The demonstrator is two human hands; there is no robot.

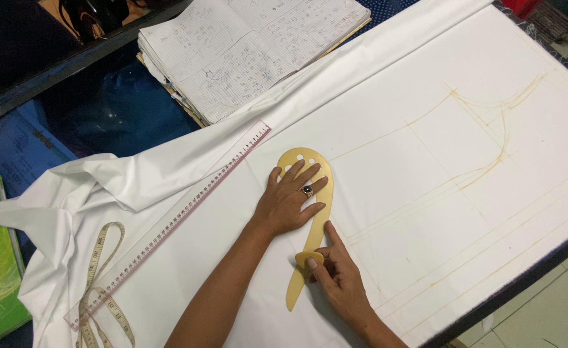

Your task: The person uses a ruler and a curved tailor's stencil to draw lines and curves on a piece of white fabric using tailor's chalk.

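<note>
Right hand (339, 277), nearest the camera, pinches a small yellow chalk (310, 260) against the right edge of the curve ruler (312, 225). That amber ruler lies on the white cloth (426, 193), its long axis running from 6 to 12 o'clock, hooked end far. Left hand (288, 201) lies flat and spread on the hook, at 11 o'clock from the right hand. A straight ruler (168, 225) lies at 9 o'clock, a tape measure (100, 283) beyond it.

Bare forearms, no sleeves; left hand (288, 201) wears a dark-stoned ring (307, 191).
</note>
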